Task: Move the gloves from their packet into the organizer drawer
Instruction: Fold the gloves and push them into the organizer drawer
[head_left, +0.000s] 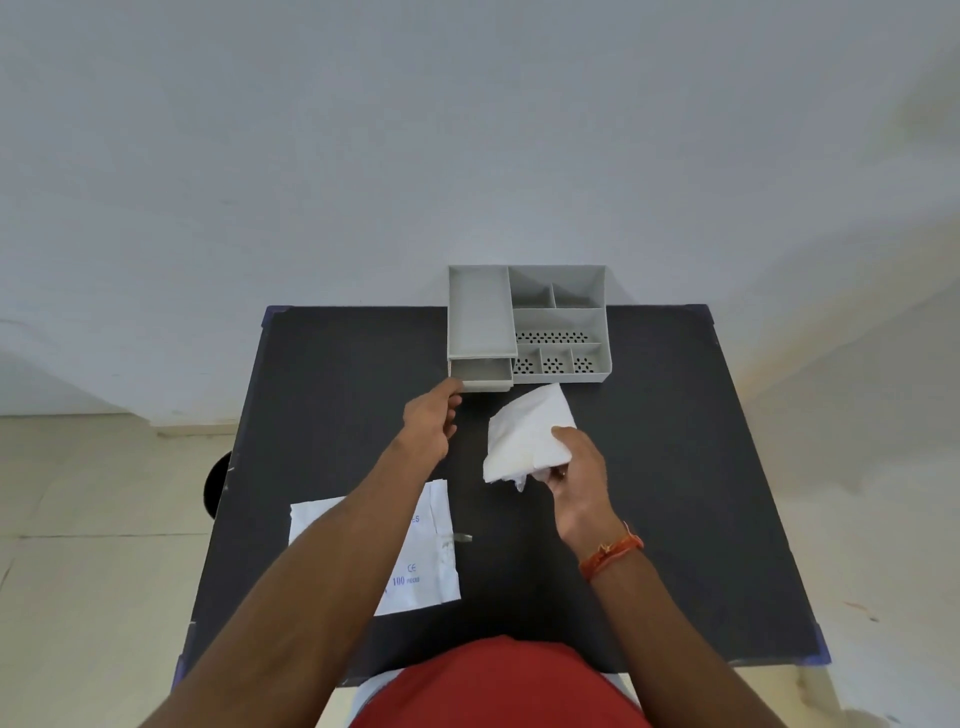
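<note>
Two hands are out over the black table in my feed. The right hand is clenched around a folded wad of white gloves, thumb on top and fingers curled under the near edge, so the bundle sticks out away from me toward the organizer. I can't tell whether the far corner of the gloves rests on the table or floats just above it; it sits just short of the organizer's front wall.

The left hand reaches forward with its fingers loosely curled and nothing in them. Its fingertips are right at the front left corner of the drawer, though I can't say for sure that they touch it.

The grey organizer stands at the far edge of the table, against the pale wall. Its left side carries a long open tray on top, and beneath that the drawer is pulled out toward me, showing an empty-looking grey floor. To the right I see several smaller compartments, the front ones with perforated bottoms.

The packet, a flat white plastic bag with blue print, lies on the near left part of the table, partly hidden under my view of the left forearm. A red-orange thread band circles the right wrist, and a red shirt fills the bottom of the frame.
</note>
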